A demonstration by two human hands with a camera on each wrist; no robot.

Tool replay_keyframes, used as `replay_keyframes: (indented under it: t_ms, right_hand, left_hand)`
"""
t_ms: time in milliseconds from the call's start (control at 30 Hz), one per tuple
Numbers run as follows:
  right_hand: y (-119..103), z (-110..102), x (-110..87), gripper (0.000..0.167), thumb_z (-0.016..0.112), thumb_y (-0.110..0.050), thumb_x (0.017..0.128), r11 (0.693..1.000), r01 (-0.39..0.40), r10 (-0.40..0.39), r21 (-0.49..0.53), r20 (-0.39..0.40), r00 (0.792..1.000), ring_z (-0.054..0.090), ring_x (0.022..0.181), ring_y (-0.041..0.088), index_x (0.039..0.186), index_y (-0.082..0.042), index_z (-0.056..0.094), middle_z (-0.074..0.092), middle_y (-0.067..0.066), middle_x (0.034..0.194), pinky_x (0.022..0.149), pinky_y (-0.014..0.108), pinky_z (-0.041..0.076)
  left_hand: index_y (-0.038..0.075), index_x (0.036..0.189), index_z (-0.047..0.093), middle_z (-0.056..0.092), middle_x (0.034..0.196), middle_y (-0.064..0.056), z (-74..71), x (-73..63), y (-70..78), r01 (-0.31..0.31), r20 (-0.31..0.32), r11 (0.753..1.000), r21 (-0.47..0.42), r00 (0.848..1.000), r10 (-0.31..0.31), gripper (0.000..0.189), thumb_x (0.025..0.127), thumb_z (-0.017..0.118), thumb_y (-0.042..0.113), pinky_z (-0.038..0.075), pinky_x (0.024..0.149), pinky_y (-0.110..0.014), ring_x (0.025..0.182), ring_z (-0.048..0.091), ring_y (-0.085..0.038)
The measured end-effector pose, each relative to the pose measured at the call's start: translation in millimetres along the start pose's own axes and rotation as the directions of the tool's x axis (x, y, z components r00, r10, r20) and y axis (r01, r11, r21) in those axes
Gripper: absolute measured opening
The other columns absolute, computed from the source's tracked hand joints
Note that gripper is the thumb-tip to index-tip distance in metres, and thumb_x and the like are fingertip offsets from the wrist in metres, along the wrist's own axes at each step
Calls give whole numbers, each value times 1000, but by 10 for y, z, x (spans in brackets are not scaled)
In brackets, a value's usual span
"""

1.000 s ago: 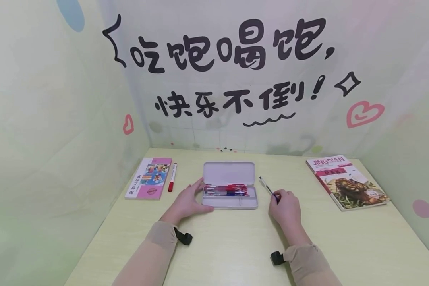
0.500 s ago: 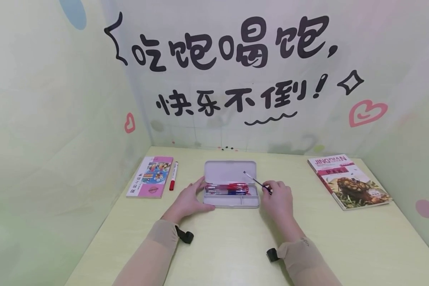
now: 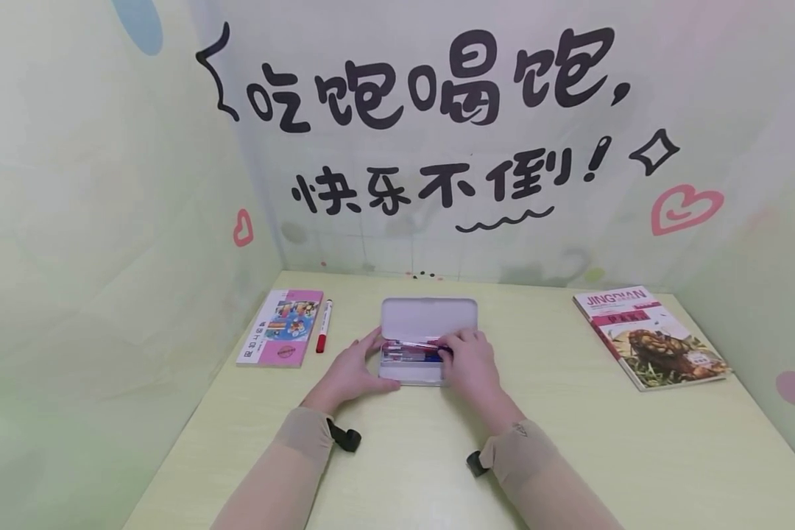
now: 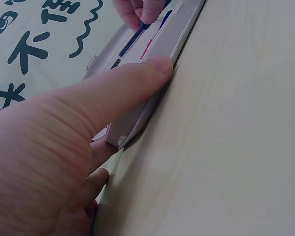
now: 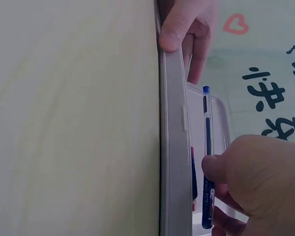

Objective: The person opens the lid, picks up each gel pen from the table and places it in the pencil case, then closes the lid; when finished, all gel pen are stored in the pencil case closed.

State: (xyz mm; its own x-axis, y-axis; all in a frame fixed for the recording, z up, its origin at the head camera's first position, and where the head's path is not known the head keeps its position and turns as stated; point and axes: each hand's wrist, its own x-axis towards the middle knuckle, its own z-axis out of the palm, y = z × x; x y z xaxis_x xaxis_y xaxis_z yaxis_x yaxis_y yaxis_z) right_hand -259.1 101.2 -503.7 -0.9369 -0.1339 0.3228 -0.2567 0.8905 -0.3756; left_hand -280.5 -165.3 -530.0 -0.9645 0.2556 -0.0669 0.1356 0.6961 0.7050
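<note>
A pale lilac pencil case [image 3: 428, 318] lies with its lid raised, several red and blue pens [image 3: 407, 356] in its rear compartment. My left hand [image 3: 350, 372] holds the case at its left end, thumb on the front wall and fingers round the side; the left wrist view shows this thumb [image 4: 137, 78] close up. Over the case's right part, my right hand [image 3: 473, 368] pinches a clear-barrelled pen with blue ends [image 5: 209, 130] between thumb and fingers. In the right wrist view that pen lies lengthwise along the case. My right hand hides the case's right end.
Left of the case lie a pink and white book [image 3: 281, 327] and a red-capped white marker [image 3: 324, 326]. A magazine [image 3: 649, 338] with a food picture lies at the right. Printed fabric walls [image 3: 397, 250] border the table [image 3: 397, 456].
My right hand has moved left from beside the pencil case to above it, carrying the pen, which has swung from slanting to lying along the case. My left hand stays on the case.
</note>
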Motion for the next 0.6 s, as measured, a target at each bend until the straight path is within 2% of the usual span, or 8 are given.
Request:
replay_keyframes:
  t_ms: [333, 600]
  right_hand:
    - [-126, 98, 28, 12, 79, -17, 101, 996, 71, -69, -61, 29, 997, 61, 107, 30, 111, -20, 85, 74, 5, 110, 97, 50, 55]
    - [-126, 112, 36, 15, 78, -16, 101, 999, 47, -45, -27, 45, 998, 59, 110, 30, 113, -22, 85, 74, 4, 112, 98, 50, 53]
  left_hand:
    - [35, 176, 24, 54, 170, 12, 22, 29, -32, -18, -6, 1000, 11, 1000, 18, 134, 69, 102, 58, 22, 138, -70, 170, 25, -46]
    - [32, 177, 25, 53, 170, 10, 8, 10, -2, -23, -4, 1000, 3, 1000, 23, 134, 70, 102, 57, 24, 137, -70, 169, 26, -47]
